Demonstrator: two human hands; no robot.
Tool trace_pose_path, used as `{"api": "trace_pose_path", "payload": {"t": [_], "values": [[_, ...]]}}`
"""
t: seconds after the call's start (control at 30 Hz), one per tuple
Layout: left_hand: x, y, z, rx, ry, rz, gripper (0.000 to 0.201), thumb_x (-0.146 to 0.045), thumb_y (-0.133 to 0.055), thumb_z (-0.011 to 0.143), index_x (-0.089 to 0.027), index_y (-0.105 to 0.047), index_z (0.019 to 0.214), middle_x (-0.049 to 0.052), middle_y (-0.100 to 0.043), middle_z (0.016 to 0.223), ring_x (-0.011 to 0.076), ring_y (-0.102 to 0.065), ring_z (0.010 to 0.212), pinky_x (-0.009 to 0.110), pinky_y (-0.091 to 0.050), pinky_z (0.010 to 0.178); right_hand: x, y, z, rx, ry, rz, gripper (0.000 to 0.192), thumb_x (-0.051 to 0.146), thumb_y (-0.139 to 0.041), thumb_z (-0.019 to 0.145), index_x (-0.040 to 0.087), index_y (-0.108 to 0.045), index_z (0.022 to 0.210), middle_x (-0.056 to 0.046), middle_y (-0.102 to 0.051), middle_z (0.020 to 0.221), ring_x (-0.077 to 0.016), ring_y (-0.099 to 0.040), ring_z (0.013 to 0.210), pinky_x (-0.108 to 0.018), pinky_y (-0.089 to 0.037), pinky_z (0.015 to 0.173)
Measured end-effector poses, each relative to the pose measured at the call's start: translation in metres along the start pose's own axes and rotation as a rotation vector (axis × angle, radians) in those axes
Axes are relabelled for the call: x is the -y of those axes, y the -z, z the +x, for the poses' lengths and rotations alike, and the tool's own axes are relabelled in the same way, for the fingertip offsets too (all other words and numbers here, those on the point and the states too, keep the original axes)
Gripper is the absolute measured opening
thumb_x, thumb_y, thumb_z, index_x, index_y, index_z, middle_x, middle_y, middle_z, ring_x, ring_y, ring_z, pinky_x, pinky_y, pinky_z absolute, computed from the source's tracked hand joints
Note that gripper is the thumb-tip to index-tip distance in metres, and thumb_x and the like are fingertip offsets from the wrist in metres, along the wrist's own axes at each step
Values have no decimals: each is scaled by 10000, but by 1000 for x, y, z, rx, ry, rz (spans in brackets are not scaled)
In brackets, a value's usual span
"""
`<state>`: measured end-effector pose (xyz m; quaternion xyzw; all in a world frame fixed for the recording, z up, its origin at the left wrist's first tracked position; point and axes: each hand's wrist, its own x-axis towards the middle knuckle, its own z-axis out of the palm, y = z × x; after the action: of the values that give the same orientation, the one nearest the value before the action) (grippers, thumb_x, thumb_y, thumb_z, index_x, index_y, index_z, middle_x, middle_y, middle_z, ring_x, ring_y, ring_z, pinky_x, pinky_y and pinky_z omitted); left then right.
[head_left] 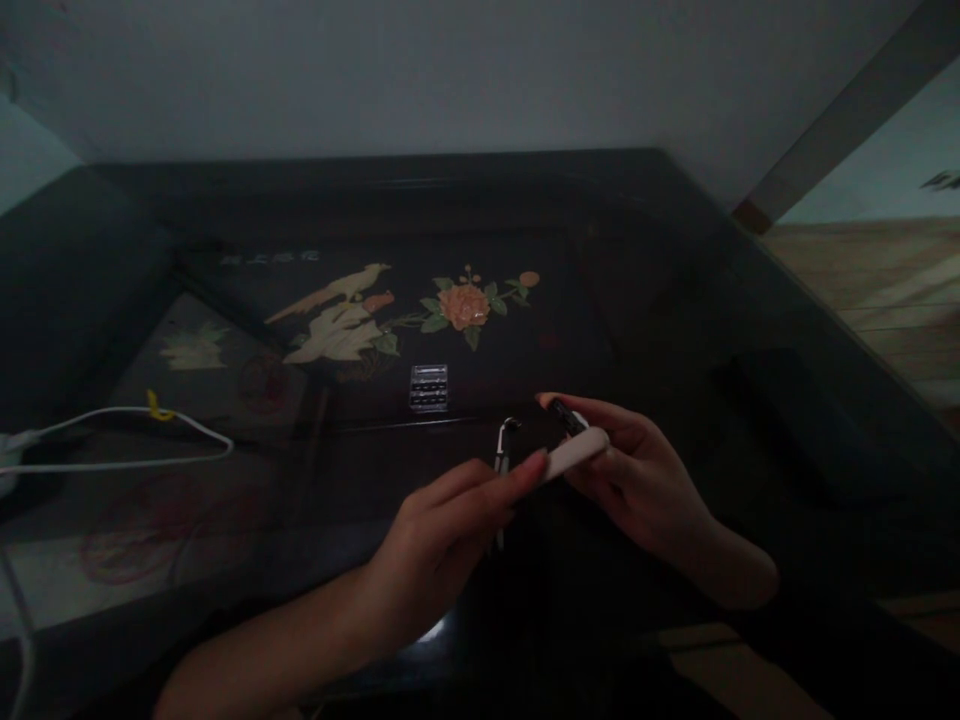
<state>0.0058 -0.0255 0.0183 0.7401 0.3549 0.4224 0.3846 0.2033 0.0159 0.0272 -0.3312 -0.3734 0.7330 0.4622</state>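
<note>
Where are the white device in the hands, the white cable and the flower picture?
white device point(577, 452): head view, middle of its pale body, between both hands.
white cable point(112, 412): head view, upper strand at left.
flower picture point(463, 305): head view, orange bloom.

Left hand point(450, 525) fingers cover the near end of the white bar-shaped object point(576, 452); its identity is unclear in dim light. White cable point(112, 440) runs off the left edge. Forearms are cut by the near edge.

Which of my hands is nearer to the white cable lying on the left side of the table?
Left. The left hand sits at centre, well right of the white cable. The right hand is farther right still, holding a small white device.
</note>
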Motion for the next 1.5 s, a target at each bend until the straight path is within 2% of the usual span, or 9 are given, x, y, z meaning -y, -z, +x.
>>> {"api": "trace_pose_path", "payload": {"t": [0.1, 0.3, 0.43, 0.6, 0.77, 0.9, 1.07, 1.33, 1.5], "values": [[1, 1, 1, -52, 62, 26, 600, -11, -458, 918, -337, -439, 1421, -8, -578, 851, 89, -521, 679, 164, -451, 593, 0, 0, 0, 6, 10, 8, 380, 337, -853, 641, 278, -767, 1006, 75, -436, 551, -30, -261, 417, -175, -189, 369], [0, 0, 2, 5, -6, -14, 616, 0, -473, 906, -333, -440, 1423, -12, -553, 824, 80, -518, 665, 146, -446, 586, 0, -1, 0, -9, -2, 4, 374, 313, -869, 616, 285, -777, 977, 64, -451, 574, -37, -305, 428, -171, -198, 352], [1, 0, 2, -58, 75, 36, 569, -38, -468, 925, -320, -449, 1418, -1, -576, 842, 93, -519, 678, 164, -449, 588, 1, -1, 0, 1, 13, 12, 378, 334, -866, 613, 282, -775, 977, 81, -433, 545, -24, -266, 402, -164, -201, 355], [-2, -1, 0, 18, -2, -20, 560, -46, -464, 929, -307, -447, 1424, 2, -554, 815, 98, -511, 659, 169, -448, 572, 2, -1, -1, 6, 16, -18, 367, 344, -868, 610, 301, -780, 963, 67, -428, 575, -39, -291, 429, -169, -202, 350], [0, 0, 1, -66, 75, -5, 583, -25, -469, 923, -332, -447, 1418, -7, -569, 847, 89, -512, 678, 161, -441, 583, 0, 1, 0, 13, 31, -27, 363, 311, -849, 637, 299, -769, 991, 75, -432, 574, -25, -262, 415, -156, -214, 355], [-1, -1, 0, 2, -9, -35, 584, -33, -486, 919, -339, -450, 1415, -8, -571, 830, 88, -514, 655, 158, -439, 559, -1, 1, 0, -8, 6, -36, 335, 284, -835, 659, 302, -772, 988, 58, -453, 609, -39, -309, 450, -160, -220, 357], [0, -2, 1, -61, 61, -11, 567, -36, -470, 924, -318, -454, 1415, -1, -576, 837, 95, -514, 665, 169, -442, 564, 1, 0, 1, 19, 17, -8, 359, 294, -841, 650, 289, -770, 1003, 73, -436, 566, -26, -272, 424, -159, -210, 359], [-2, -3, -1, -51, 75, -27, 562, -35, -470, 923, -314, -464, 1410, -3, -567, 822, 95, -506, 659, 169, -436, 561, 0, -1, 0, 13, 19, -5, 372, 337, -861, 628, 294, -774, 988, 77, -425, 564, -22, -268, 419, -162, -194, 358], [-1, -3, -1, 14, 6, -77, 575, -38, -472, 923, -325, -445, 1421, 4, -577, 851, 96, -506, 671, 174, -446, 577, 0, 0, 0, 6, 17, -9, 331, 315, -851, 652, 313, -776, 975, 68, -437, 581, -32, -297, 440, -172, -210, 369]]}}
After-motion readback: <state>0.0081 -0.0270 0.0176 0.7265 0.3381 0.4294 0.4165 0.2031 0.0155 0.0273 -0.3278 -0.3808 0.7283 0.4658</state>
